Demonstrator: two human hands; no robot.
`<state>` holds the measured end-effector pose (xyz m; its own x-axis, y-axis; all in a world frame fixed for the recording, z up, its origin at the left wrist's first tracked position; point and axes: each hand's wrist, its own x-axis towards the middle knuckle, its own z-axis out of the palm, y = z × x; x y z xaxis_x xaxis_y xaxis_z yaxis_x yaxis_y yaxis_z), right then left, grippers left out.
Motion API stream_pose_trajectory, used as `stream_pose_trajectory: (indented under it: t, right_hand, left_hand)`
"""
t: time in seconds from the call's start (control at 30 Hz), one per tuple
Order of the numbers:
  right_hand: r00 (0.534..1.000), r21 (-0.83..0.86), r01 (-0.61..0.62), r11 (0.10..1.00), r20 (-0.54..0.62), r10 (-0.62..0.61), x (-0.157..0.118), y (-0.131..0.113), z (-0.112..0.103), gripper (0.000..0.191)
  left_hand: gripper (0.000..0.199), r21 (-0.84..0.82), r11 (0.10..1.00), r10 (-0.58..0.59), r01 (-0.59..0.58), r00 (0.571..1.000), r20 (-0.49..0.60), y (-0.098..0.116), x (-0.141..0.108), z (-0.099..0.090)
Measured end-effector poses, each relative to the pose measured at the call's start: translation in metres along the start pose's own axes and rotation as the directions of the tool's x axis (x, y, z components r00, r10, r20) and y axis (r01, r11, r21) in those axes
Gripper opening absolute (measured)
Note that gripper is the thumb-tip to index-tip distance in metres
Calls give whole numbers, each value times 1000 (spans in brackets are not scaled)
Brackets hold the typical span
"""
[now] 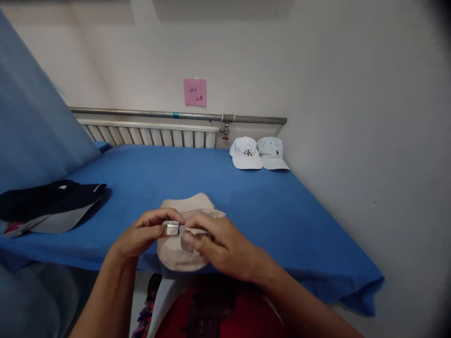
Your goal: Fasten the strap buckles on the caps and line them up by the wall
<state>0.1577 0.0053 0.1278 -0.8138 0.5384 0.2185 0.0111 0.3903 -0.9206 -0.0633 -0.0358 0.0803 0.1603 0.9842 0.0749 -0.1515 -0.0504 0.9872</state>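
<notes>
A beige baseball cap [176, 256] lies at the front edge of the bed, its brim pointing away from me. My left hand [143, 232] pinches the silver metal buckle [172, 229] at the back of the cap between thumb and fingers. On the other side of the back opening, my right hand [221, 244] is closed on the beige cap strap [188, 241], its thumb pressed over it. The fingertips of both hands nearly meet. Whether the strap end is in the buckle, I cannot tell.
A white cap [245, 152] and a pale cap [273, 152] sit side by side at the back right. Dark caps [66, 199] are stacked at the left, near a blue curtain [35, 108]. Behind the blue-sheeted bed [275, 211] run a radiator [158, 134] and a pipe [141, 112].
</notes>
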Motion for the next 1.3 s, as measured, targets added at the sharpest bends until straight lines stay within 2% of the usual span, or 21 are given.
stream_pose_trajectory:
  t: [0.07,0.13,0.17,0.27,0.33,0.37,0.43,0.53,0.63,0.7,0.77,0.9,1.0,1.1,1.17,1.23,1.3]
  right_hand:
    - [991,135,-101,986,-72,112,3,11,-1,20]
    - [973,361,-205,910,-21,228,5,31,-2,31]
    - [969,473,-221,853,9,246,6,41,-2,34]
    - [974,702,-161,694,-2,227,6,63,0,36]
    - [972,742,-135,656,-28,232,6,69,1,37]
    - [969,727,-144,671,-35,246,7,71,2,36]
    - [955,627,-213,750,-29,295,8,71,4,30]
    - [946,343,-291,893,-39,322,10,71,9,23]
    - [981,-59,-162,985,-115,154,9,72,17,19]
    - [993,-333,-69,940,-117,31,8,74,22,18]
    - [996,-513,-30,858,-90,-19,6,75,27,17]
    - [997,-691,-1,723,-55,-51,4,78,30,18]
    - [998,-737,33,675,-6,-56,3,79,29,19]
    - [996,-680,41,732,-26,-80,1,76,28,20]
    - [993,-529,18,848,-87,-75,0,73,26,23]
    - [990,-257,-66,964,-137,31,2,68,23,22]
    - [971,31,-206,978,-115,208,4,65,20,14]
  left_hand:
    - [20,-87,996,-35,34,999,-14,-6,4,0]
    - [19,-146,987,-73,68,997,-34,-13,7,2]
    - [19,-163,984,-76,67,996,-51,-16,8,4]
    - [20,-178,984,-49,28,992,-113,-24,9,8]
    - [21,-188,982,-49,22,989,-141,-26,8,11]
    - [22,-197,980,-55,25,988,-147,-27,8,13]
    - [24,-224,974,-69,34,987,-147,-28,8,15]
    - [22,-264,962,-104,68,987,-125,-32,6,17]
    - [19,-267,959,-128,97,986,-104,-37,3,14]
    - [17,-239,967,-114,92,990,-78,-40,0,11]
    - [16,-202,976,-92,83,995,-36,-41,-2,8]
    - [13,-173,983,-58,60,998,19,-41,-5,6]
    - [11,-126,987,-101,101,995,8,-38,-5,7]
    - [15,-88,978,-191,188,981,-22,-37,-4,8]
    - [14,-88,972,-224,220,974,-44,-37,-3,8]
    - [13,-90,970,-231,226,971,-57,-37,-2,9]
    - [14,-84,973,-220,215,974,-61,-36,0,11]
